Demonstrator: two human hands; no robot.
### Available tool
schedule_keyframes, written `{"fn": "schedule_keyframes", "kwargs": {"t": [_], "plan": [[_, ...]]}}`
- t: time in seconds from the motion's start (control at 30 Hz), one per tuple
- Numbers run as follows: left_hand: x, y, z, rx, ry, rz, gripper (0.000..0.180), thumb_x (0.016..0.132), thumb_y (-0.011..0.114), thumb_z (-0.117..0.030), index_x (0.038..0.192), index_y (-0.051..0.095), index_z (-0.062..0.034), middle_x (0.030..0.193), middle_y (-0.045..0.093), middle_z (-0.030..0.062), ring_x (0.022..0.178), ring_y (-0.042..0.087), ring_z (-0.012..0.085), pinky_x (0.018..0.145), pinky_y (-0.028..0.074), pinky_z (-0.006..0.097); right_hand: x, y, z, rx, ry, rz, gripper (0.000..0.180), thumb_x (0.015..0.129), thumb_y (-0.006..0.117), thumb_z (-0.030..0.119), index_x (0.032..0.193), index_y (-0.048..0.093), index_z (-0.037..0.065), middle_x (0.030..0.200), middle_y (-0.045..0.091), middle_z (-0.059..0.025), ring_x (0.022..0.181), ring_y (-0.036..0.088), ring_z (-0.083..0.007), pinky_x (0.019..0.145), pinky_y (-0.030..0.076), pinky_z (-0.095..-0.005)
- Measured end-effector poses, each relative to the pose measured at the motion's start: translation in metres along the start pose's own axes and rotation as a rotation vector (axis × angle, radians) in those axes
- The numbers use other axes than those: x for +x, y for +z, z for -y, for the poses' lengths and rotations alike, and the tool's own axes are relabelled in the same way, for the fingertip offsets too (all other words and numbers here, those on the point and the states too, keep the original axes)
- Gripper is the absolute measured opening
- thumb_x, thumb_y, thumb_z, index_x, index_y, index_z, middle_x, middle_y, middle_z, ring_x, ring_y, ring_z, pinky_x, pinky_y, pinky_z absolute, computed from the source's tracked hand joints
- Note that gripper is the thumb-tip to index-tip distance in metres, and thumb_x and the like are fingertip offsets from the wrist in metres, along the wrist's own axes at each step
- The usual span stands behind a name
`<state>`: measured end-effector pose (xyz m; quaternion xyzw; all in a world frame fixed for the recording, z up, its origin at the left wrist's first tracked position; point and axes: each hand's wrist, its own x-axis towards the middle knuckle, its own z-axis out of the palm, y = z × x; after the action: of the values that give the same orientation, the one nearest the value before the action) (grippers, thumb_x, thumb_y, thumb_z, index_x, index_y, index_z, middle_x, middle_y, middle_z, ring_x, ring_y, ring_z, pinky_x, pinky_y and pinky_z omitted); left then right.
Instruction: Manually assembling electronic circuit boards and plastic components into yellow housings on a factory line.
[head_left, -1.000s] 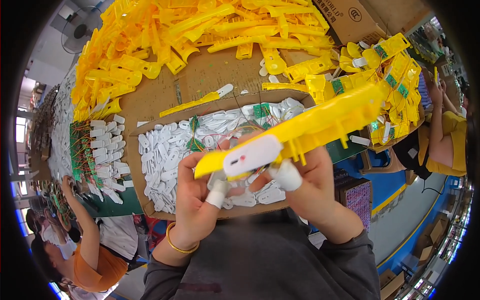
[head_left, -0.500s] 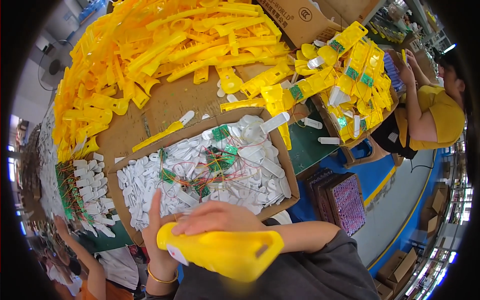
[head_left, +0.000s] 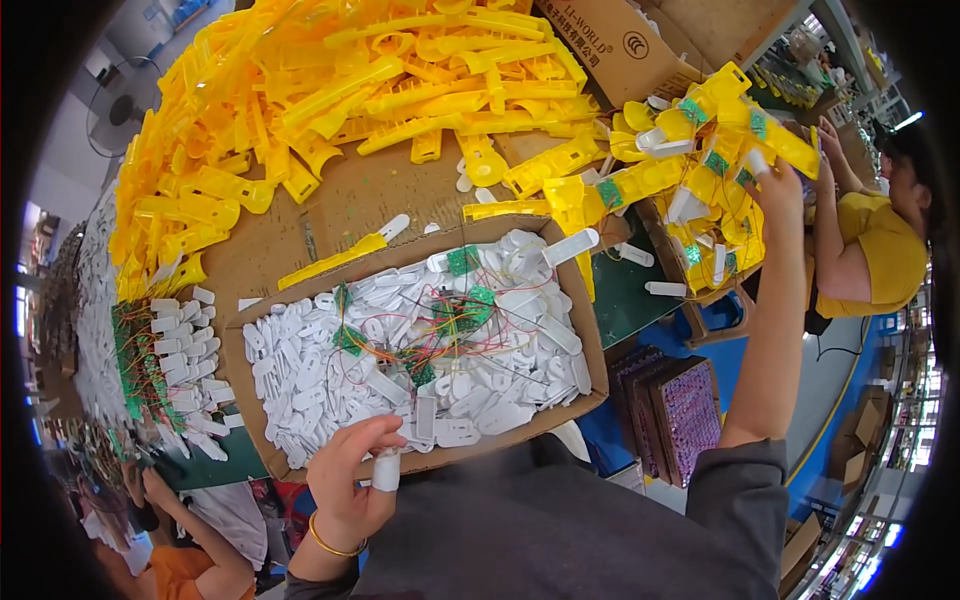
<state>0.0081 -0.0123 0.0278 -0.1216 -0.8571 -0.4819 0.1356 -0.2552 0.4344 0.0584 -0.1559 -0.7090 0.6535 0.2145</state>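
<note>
My right hand [head_left: 778, 195] reaches out to the far right, its fingers closed on a yellow plastic shell [head_left: 795, 150] with a green circuit board. The shell lies over a heap of similar yellow shells [head_left: 720, 215] with boards and thin wires in a cardboard box. A white wrap shows on one finger of that hand. My left hand [head_left: 345, 480] hovers at the near edge of a cardboard box [head_left: 420, 462], fingers bent and apart from the white-wrapped thumb, with nothing seen between them. This box holds white plastic pieces [head_left: 320, 370], several green circuit boards [head_left: 462, 312] and tangled wires.
Loose yellow shells [head_left: 330, 100] pile high at the back left. White pieces and wired boards [head_left: 135, 360] stand in rows at the left. A co-worker in yellow [head_left: 870, 250] is close to my right hand; another in orange [head_left: 180, 570] is lower left. Stacked trays [head_left: 690, 415] sit below right.
My right hand has moved from in front of me to the far right box, taking the yellow shell along. My left hand has let go of the shell and stays near the white pieces.
</note>
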Motion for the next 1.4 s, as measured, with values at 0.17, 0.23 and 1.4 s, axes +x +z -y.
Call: {"fn": "schedule_keyframes", "kwargs": {"t": [0.17,0.23,1.4], "plan": [[-0.009,0.009,0.005,-0.011,-0.175,-0.067,0.029,0.073,0.054,0.009,0.101,0.057,0.0017,0.089,0.064,0.0151,0.070,0.066,0.0218,0.062,0.051,0.028,-0.112,0.064,-0.034,-1.079,-0.333,0.291,0.029,0.073,0.063,0.015,0.100,0.064,0.004,0.088,0.065,-0.0168,0.084,0.063,-0.0289,0.075,0.048,-0.0352],[-0.003,0.007,0.005,-0.032,-0.115,0.057,0.024,0.076,0.053,0.008,0.099,0.056,0.0048,0.090,0.062,0.0153,0.072,0.064,0.0205,0.066,0.050,0.028,-0.143,0.082,-0.059,-1.212,-0.184,0.643,0.025,0.072,0.064,0.026,0.085,0.065,0.005,0.079,0.065,-0.0140,0.076,0.062,-0.0328,0.067,0.049,-0.0393],[-0.035,-0.016,0.025,-0.181,-0.420,-0.332,0.025,0.069,0.061,0.007,0.086,0.047,-0.0048,0.084,0.051,0.0070,0.080,0.050,0.0149,0.073,0.043,0.026,-0.025,0.049,-0.015,-1.089,-1.309,0.158,0.039,0.078,0.056,0.005,0.117,0.054,0.010,0.112,0.051,-0.0109,0.107,0.046,-0.0301,0.098,0.030,-0.0469]]}}
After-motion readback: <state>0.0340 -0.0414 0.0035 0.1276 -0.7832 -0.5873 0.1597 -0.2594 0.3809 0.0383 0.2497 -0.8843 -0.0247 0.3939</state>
